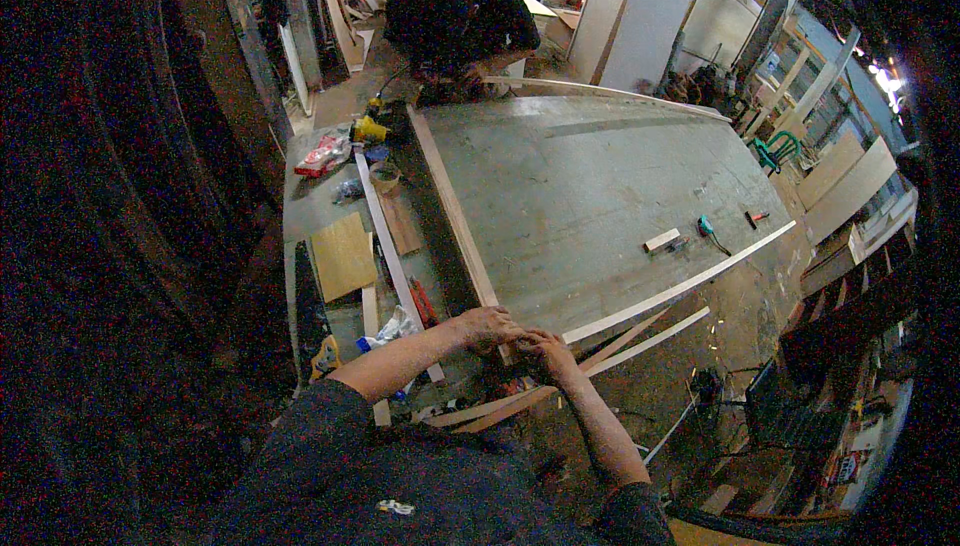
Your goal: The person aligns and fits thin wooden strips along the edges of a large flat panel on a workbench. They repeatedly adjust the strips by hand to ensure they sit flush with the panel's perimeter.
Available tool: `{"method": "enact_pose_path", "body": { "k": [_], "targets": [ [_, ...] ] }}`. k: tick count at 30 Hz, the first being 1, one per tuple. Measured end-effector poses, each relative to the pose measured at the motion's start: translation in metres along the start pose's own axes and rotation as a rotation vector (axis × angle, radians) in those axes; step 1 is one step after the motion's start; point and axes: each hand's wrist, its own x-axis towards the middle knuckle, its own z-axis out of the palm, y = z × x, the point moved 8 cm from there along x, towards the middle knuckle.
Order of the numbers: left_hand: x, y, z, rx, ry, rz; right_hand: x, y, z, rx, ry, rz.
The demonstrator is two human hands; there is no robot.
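Long wooden strip (455, 211) lies lengthwise along the left part of the grey work surface (580, 181), its near end at the 2 bare hands. Left hand (487, 327) is on top of that end, fingers curled narrow over it. Right hand (547, 354) is just beside, fingers bent and close together at the tip of the strip; cannot tell if either hand is clamped tight or only resting, fingertips partly hidden. At the far end, 1 co-worker (460, 21) in a dark top bends over the strip, hands unclear.

Writing: red-and-white plastic package (325, 154) at upper left bears print, too blurred to read. Dark shirt (450, 481) of the wearer has 1 small pale chest print (395, 508), not legible. No other lettering readable.

Left side: yellow power tool (370, 130), tape roll (384, 178), tan sheet (343, 256), red-handled tool (424, 303) near the left forearm, yellow-handled saw (324, 356). Right side of the surface: small wood block (662, 240), teal tool (706, 227) just beside it, red-and-black tool (757, 219) near the edge. Pale strip (680, 281) runs along the near right edge. Green chair (775, 151) stands beyond, far right.
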Motion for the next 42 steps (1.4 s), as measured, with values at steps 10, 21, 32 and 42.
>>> {"method": "enact_pose_path", "body": {
  "k": [10, 21, 32, 42],
  "targets": [
    [0.000, -0.001, 0.004, -0.002, 0.028, 0.045, 0.000, -0.003, -0.004, -0.016, 0.029, -0.008],
    [-0.001, 0.000, -0.004, 0.097, -0.051, 0.059, 0.000, 0.022, 0.029, -0.161, 0.045, -0.068],
    [-0.003, 0.006, -0.010, 0.099, -0.052, 0.048, 0.003, 0.016, 0.019, -0.096, -0.001, 0.035],
    [0.000, 0.005, -0.006, -0.018, -0.004, 0.056, -0.002, 0.004, 0.001, -0.056, 0.040, 0.007]
  ]
}}
